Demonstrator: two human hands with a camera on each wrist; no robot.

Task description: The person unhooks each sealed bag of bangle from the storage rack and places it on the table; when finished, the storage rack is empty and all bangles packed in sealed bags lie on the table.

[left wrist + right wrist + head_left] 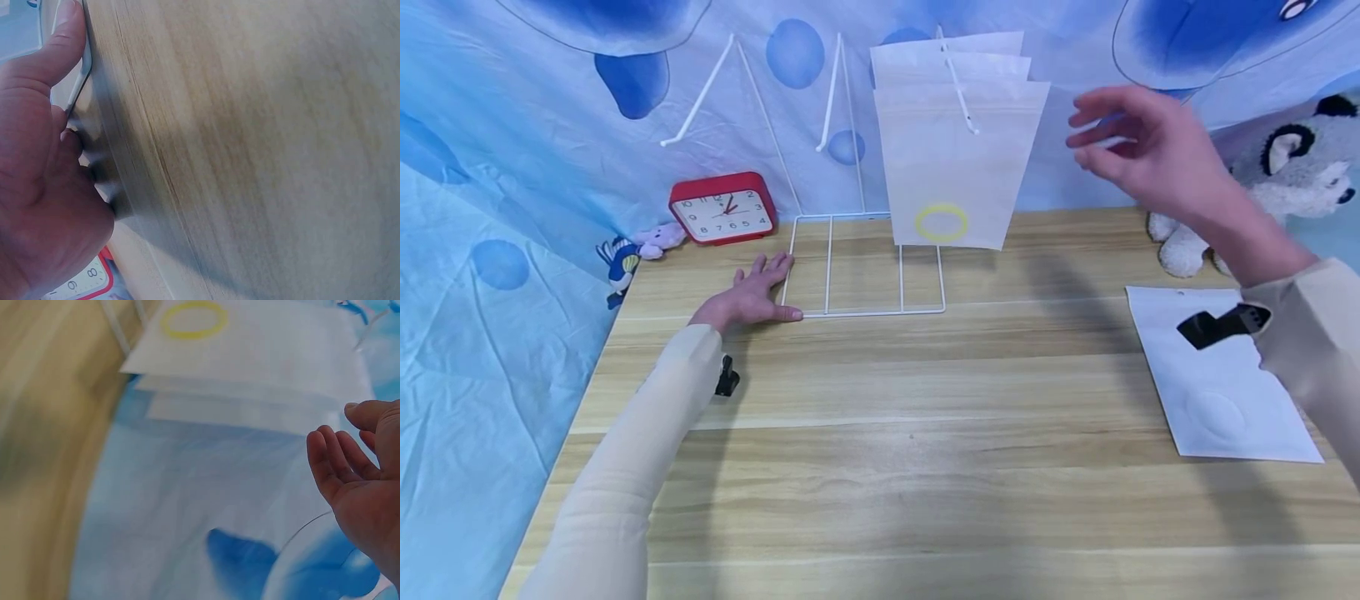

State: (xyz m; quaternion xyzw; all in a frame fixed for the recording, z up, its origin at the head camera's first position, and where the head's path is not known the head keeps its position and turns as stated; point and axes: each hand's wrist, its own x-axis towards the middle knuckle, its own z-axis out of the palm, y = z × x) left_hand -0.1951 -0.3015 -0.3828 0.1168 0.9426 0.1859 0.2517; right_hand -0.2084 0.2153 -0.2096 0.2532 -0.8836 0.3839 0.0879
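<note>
A white wire display rack [886,314] stands at the back of the table with long slanted hooks. My left hand [751,293] rests on the left side of its base, fingers spread and thumb along the front corner; in the left wrist view the thumb [65,40] lies against the white wire. Several white packets [958,158] hang on the rack's right hook. Through the front packet, low down, shows a yellow ring [942,223]. To the right of the packets my right hand [1150,146] is in the air, fingers loosely bent, holding nothing.
Another white packet [1225,375] with a round bulge lies at the table's right, below my right forearm. A red alarm clock [722,208] sits left of the rack. Plush toys stand at both back corners, including a grey and white one [1285,179]. A blue patterned cloth hangs behind.
</note>
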